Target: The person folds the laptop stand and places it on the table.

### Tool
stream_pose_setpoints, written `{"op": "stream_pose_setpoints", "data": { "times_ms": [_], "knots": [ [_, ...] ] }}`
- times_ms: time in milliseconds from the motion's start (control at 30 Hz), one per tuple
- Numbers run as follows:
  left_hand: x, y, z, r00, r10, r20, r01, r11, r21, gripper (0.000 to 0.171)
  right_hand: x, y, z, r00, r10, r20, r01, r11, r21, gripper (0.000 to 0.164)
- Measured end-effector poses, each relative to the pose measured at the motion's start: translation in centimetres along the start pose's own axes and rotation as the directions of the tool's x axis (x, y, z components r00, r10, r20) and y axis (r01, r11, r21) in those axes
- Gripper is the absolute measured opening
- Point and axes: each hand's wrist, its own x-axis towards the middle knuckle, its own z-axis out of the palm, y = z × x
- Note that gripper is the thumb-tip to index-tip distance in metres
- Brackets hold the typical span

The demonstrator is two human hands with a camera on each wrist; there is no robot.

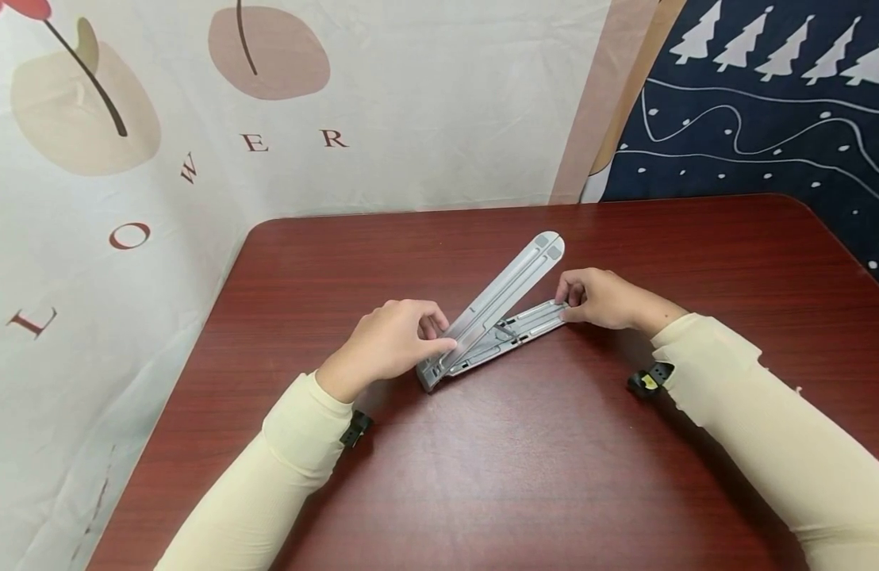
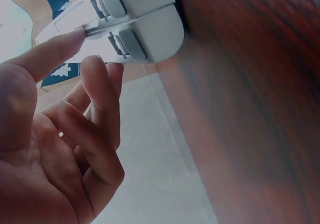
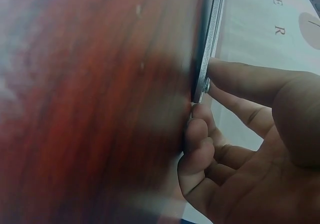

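Note:
A silver folding laptop stand [image 1: 508,295] stands on the table in front of me, its upper arm raised at an angle from the lower one. My left hand [image 1: 385,341] pinches the stand near its hinged end, thumb on the near side. Grey pads show on that rounded end of the stand [image 2: 162,32] in the left wrist view. With thumb and fingers, my right hand [image 1: 605,300] grips the far right end of the lower arm. A thin edge of the stand [image 3: 212,39] lies between thumb and fingertips in the right wrist view.
The dark red wooden table [image 1: 525,476] has rounded back corners. Behind it hangs a pale printed cloth [image 1: 425,103], and a navy cloth [image 1: 754,127] with white trees at the right. Small black devices sit under both wrists.

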Motion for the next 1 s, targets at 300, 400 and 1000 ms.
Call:
{"op": "stream_pose_setpoints", "data": {
  "times_ms": [300, 400, 1000],
  "knots": [
    [0.0, 0.1, 0.1, 0.998, -0.034, -0.059, 0.035, 0.999, 0.000, 0.027, -0.8, 0.2, 0.2, 1.000, -0.005, -0.004, 0.005, 1.000, -0.023, 0.014],
    [0.0, 0.1, 0.2, 0.997, -0.041, -0.072, 0.041, 0.999, -0.001, 0.027, -1.1, 0.3, 0.3, 1.000, -0.014, -0.006, 0.014, 1.000, -0.028, 0.015],
    [0.1, 0.6, 0.5, 0.991, -0.046, -0.125, 0.044, 0.999, -0.014, 0.019, -2.8, 0.2, 0.7, 0.999, -0.027, -0.020, 0.026, 0.998, -0.052, 0.016]
  ]
}}
